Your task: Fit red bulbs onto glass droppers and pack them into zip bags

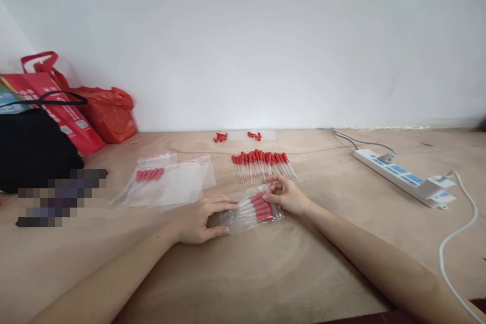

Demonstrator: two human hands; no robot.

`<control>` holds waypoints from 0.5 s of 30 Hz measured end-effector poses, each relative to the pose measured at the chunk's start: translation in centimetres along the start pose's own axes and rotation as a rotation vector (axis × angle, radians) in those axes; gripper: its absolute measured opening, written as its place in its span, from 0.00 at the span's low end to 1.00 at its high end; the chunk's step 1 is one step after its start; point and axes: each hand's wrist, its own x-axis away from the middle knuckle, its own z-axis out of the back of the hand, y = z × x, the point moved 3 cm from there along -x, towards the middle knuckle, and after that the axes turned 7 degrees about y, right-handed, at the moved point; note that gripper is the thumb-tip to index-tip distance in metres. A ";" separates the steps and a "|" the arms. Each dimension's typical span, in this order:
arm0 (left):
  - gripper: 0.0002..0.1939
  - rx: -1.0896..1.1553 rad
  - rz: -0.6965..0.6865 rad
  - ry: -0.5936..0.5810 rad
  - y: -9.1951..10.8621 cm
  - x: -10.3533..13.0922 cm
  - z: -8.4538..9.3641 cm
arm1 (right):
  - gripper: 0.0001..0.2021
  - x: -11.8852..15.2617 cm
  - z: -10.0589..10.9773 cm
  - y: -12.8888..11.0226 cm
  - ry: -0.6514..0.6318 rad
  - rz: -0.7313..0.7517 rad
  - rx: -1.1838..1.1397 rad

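Observation:
A clear zip bag (243,212) lies on the table in front of me. Inside it are several droppers (261,207) with red rubber bulbs, their bulbs towards the right. My left hand (203,218) rests at the bag's left end, fingers stretched and thumb apart. At the right end, my right hand (287,195) pinches the bag's edge between thumb and fingers. Just beyond the hands, a row of loose droppers (261,159) lies with red bulbs pointing away from me. To the left are flat empty zip bags (182,185) and a bag with red-bulbed droppers (150,174).
Loose red bulbs (220,137) and more clear bags (268,134) lie by the wall. A white power strip (402,174) with a trailing cable (442,253) is on the right. Red bags (110,111), a black bag (38,147) and a blurred-out item (61,200) stand left.

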 end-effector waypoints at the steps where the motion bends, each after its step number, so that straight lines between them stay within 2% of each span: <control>1: 0.24 -0.004 -0.009 0.005 0.0 0.0 0.0 | 0.26 0.0 0.0 0.0 -0.024 0.003 -0.018; 4: 0.24 0.022 0.007 0.066 0.1 -0.2 0.0 | 0.26 0.1 -0.2 -0.1 -0.071 0.049 -0.052; 9: 0.24 0.141 0.180 0.250 -0.5 -1.3 -0.4 | 0.25 0.2 -2.0 -0.4 -0.187 0.117 -0.092; 12: 0.29 0.264 0.280 0.229 -0.9 -1.7 -0.8 | 0.20 0.4 -3.9 -0.5 -0.295 0.138 -0.081; 15: 0.29 0.339 0.324 0.185 -0.9 -1.8 -0.9 | 0.14 0.5 -5.4 -0.5 -0.315 0.179 -0.013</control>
